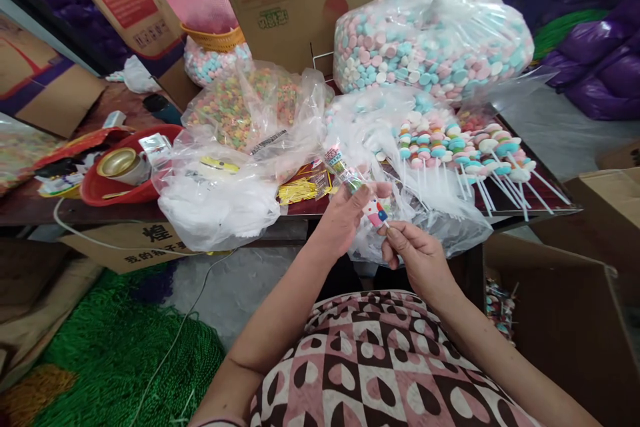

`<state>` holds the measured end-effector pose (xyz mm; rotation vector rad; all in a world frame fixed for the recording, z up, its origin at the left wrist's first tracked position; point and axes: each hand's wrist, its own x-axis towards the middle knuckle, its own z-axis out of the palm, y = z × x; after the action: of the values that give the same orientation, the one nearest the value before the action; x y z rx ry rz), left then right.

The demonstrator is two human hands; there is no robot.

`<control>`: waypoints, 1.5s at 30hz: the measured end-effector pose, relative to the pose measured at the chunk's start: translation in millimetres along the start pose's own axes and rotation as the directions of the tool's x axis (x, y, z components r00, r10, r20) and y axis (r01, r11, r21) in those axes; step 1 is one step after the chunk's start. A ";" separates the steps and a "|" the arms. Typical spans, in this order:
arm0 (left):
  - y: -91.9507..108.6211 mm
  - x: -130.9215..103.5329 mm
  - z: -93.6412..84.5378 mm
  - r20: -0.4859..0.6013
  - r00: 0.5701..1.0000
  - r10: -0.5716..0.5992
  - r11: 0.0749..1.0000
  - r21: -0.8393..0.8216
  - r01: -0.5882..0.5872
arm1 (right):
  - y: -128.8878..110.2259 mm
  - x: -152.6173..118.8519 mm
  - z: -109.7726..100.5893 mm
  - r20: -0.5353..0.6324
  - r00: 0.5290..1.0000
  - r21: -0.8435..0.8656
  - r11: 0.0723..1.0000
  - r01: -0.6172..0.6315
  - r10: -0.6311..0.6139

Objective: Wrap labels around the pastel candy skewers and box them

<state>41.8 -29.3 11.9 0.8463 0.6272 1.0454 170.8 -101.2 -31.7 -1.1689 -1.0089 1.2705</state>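
Between my hands is a small printed clear packet [375, 211] with a candy skewer inside. My left hand [344, 219] is closed round the packet's middle; its top end sticks out beyond the fingers. At the packet's lower end my right hand [411, 248] pinches the white stick. Just past my hands lies a heap of thin clear bags [443, 223]. Candy skewers [435, 140] with white sticks rest on it to the right. Yellow twist ties [304, 188] lie left of my hands on the table.
A big bag of pastel candies [430, 47] and a bag of ring candies [240, 107] stand behind. At left are a red basin [115, 195] and a white plastic bundle [220, 203]. An open carton [560, 307] with wrapped pieces is at lower right.
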 end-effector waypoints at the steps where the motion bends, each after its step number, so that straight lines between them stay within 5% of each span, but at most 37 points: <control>1: -0.2 1.3 2.6 0.000 1.000 -0.008 1.000 -0.028 0.008 | -1.2 -0.6 1.2 -0.001 1.000 -0.004 1.000 -0.011 0.011; 6: -10.1 0.6 9.7 0.012 0.999 -0.030 0.995 -0.091 0.031 | -4.1 -3.5 6.0 -0.022 0.999 0.005 0.999 -0.039 0.040; 13: -21.1 -10.2 4.3 0.038 0.995 -0.096 0.995 0.022 0.095 | 1.2 -2.5 15.3 -0.007 0.998 0.007 0.998 -0.059 0.059; 18: -9.9 -10.1 -7.0 0.054 0.998 -0.042 0.999 -0.023 0.043 | -21.6 12.3 -11.3 0.199 0.973 -0.224 0.972 -0.073 0.119; 20: -6.5 -12.2 -7.9 0.117 0.989 -0.089 0.991 -0.086 0.099 | -32.3 21.7 -22.8 0.105 0.994 -0.165 0.986 -0.013 0.030; 23: -9.5 -18.2 -3.4 0.400 0.885 -0.238 0.928 -0.174 0.329 | -44.1 31.2 -25.7 0.048 0.999 0.008 1.000 -0.016 0.015; 25: -15.4 -21.8 -0.1 0.584 0.757 -0.293 0.865 -0.175 0.471 | -48.3 32.7 -18.3 0.152 0.983 0.073 0.991 -0.111 0.099; 27: -20.7 -23.5 -0.2 0.663 0.678 -0.319 0.834 -0.143 0.532 | -49.0 32.7 -7.7 0.217 0.965 0.106 0.980 -0.171 0.145; 29: -22.8 -22.8 -4.3 0.618 0.709 -0.340 0.870 -0.080 0.486 | -45.9 34.1 3.0 0.186 0.973 0.128 0.978 -0.163 0.138; 31: -22.2 -20.4 -11.0 0.416 0.851 -0.321 0.946 0.089 0.313 | -39.5 38.1 12.5 0.082 0.994 0.118 0.989 -0.088 0.079; 33: -20.9 -17.4 -17.7 0.118 0.983 -0.143 0.932 0.349 0.094 | -32.0 43.4 19.9 -0.049 0.998 0.068 0.996 0.052 -0.049; 36: -20.8 -14.3 -25.8 -0.105 0.986 0.129 0.813 0.580 -0.045 | -25.8 49.9 23.5 -0.168 0.960 -0.020 0.974 0.225 -0.225; 38: -21.6 -13.9 -30.2 -0.047 0.997 0.056 0.856 0.516 -0.024 | -27.1 52.6 20.6 -0.071 0.982 -0.044 0.984 0.174 -0.177; 40: -22.2 -14.6 -34.6 0.127 0.985 -0.117 0.943 0.326 0.070 | -30.1 55.0 17.1 0.066 0.996 -0.052 0.996 0.067 -0.063; 42: -22.2 -15.7 -39.1 0.211 0.964 -0.164 0.969 0.215 0.118 | -31.4 58.0 17.3 0.085 0.996 -0.045 0.998 0.031 -0.027; 45: -21.4 -15.9 -47.6 -0.028 1.000 0.001 0.928 0.374 0.010 | -29.5 65.6 25.9 -0.008 0.994 -0.058 0.992 0.112 -0.113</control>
<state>8.5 -35.2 -30.9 1.1630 0.8689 0.9475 154.5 -32.2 -3.0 -1.1449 -1.0943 1.1515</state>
